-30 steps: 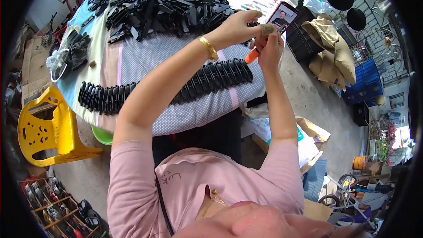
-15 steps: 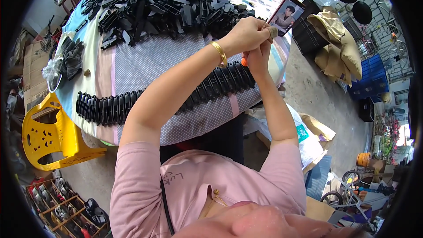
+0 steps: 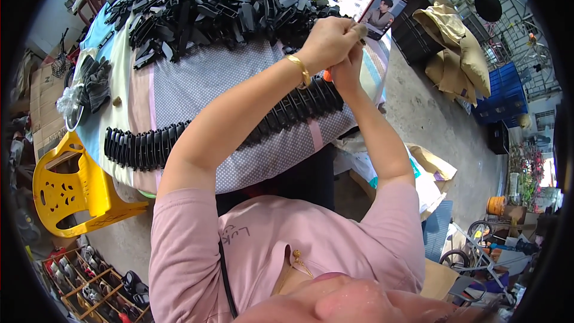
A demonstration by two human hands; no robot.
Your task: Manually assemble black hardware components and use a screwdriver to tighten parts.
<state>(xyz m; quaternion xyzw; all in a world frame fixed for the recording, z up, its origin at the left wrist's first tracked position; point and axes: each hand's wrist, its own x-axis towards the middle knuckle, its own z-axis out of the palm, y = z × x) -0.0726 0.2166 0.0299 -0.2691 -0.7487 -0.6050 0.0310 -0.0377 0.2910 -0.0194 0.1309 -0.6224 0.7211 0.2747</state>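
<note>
My left hand (image 3: 332,38), with a gold bangle at the wrist, reaches across to the right side of the table. Its fingers are closed and pressed together near the lower edge of a propped phone (image 3: 382,13); what they pinch is hidden. Just below, and touching it, my right hand (image 3: 348,68) is closed too. An orange piece (image 3: 327,75), perhaps a handle end, sticks out of its left side; the rest is covered by the fingers. Under my forearms runs a long curved row of black plastic parts (image 3: 139,148), set side by side on the patterned cloth.
A large heap of loose black plastic parts (image 3: 221,9) covers the far table (image 3: 239,173). Dark gloves (image 3: 95,84) lie at its left edge. A yellow chair (image 3: 75,188) stands at the left, brown sacks (image 3: 451,54) and a blue crate (image 3: 501,91) at the right.
Both hands have shifted slightly up and left in the picture, still together, as the whole view moved a little. The orange piece shows less now. The row and the heap look unchanged.
</note>
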